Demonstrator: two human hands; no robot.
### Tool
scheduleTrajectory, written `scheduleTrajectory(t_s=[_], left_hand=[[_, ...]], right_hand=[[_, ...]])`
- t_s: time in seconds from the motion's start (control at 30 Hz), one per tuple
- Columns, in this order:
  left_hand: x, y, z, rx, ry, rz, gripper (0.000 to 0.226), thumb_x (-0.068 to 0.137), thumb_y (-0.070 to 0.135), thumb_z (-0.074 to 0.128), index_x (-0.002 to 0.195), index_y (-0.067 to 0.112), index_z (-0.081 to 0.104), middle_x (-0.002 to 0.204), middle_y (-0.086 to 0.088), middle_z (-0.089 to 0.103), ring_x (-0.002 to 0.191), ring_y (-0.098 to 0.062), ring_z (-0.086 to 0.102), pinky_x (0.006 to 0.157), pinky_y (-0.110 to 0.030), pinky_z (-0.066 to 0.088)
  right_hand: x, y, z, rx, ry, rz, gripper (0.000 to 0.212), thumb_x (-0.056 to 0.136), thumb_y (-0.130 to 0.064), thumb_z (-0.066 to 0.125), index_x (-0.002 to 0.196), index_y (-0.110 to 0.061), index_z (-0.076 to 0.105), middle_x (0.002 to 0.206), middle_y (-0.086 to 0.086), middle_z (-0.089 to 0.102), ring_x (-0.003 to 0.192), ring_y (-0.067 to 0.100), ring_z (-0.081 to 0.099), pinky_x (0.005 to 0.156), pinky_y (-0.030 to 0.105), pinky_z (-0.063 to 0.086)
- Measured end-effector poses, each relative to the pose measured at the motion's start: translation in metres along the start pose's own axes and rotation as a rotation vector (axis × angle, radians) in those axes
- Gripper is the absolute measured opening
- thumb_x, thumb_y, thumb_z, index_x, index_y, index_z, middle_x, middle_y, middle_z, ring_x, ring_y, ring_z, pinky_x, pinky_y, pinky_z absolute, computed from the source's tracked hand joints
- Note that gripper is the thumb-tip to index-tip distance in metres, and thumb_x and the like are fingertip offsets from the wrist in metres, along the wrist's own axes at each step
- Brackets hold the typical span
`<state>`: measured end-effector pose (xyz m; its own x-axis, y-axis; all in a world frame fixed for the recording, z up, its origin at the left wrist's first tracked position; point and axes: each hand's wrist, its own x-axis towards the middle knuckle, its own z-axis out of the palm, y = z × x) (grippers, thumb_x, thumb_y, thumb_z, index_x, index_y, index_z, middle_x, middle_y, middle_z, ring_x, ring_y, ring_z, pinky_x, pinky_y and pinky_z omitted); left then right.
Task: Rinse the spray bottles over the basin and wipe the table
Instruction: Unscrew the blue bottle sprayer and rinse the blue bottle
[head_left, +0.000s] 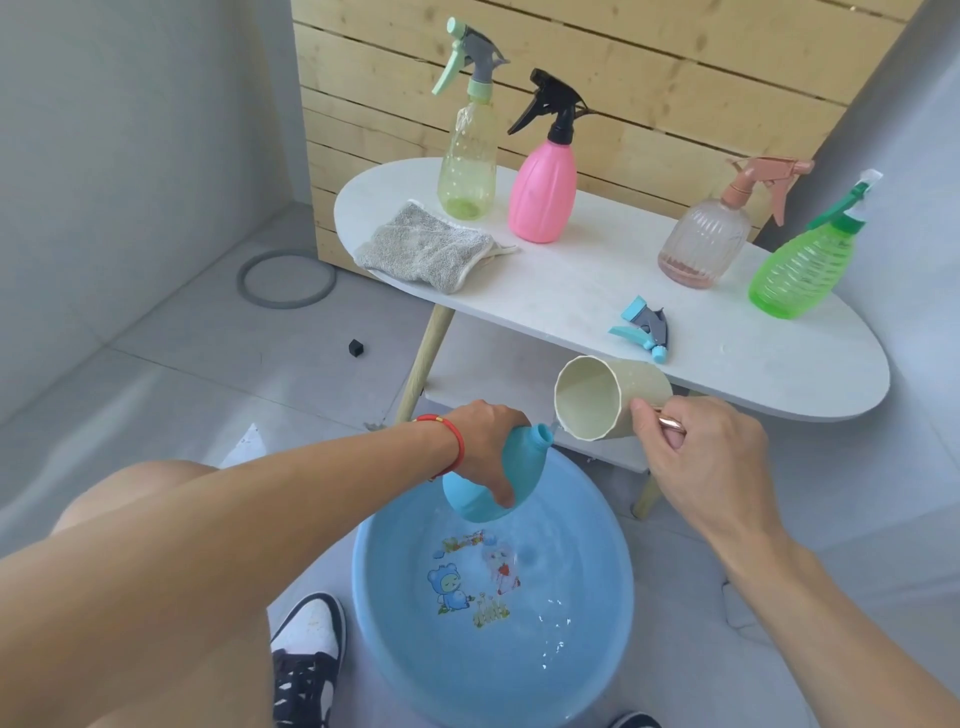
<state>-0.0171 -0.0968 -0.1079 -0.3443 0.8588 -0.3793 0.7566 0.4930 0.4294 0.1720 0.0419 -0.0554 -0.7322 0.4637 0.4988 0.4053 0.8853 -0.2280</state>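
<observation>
We note the basin (395, 639) on the floor below us, with the table (571, 296) beyond it carrying four capped spray bottles, a cloth (423, 249) and a loose spray head (644, 335). Over the basin's far rim our left hand (485, 441) grips the blue bottle (480, 491), tilted, neck up and to the right. The cup (610, 397) lies just beside that neck, tipped mouth-down toward it, its handle pinched by our right hand (701, 457). A thin trickle seems to reach the opening.

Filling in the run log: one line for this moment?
step: rinse | left hand: holds blue bottle over basin | right hand: tips cup at its neck
</observation>
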Motion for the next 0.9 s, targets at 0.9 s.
scheduleTrajectory(t_s=[0.9], left_hand=[[0.005, 0.005, 0.0, -0.027, 0.014, 0.028, 0.083, 0.066, 0.046, 0.092, 0.138, 0.026, 0.054, 0.113, 0.006, 0.058, 0.106, -0.02, 0.06, 0.086, -0.037, 0.058]], right_hand=[[-0.003, 0.008, 0.011, -0.08, 0.271, -0.318, 0.041, 0.097, -0.017, 0.065, 0.06, -0.013, 0.047, 0.056, 0.002, 0.048, 0.064, 0.029, 0.051, 0.065, 0.033, 0.041]])
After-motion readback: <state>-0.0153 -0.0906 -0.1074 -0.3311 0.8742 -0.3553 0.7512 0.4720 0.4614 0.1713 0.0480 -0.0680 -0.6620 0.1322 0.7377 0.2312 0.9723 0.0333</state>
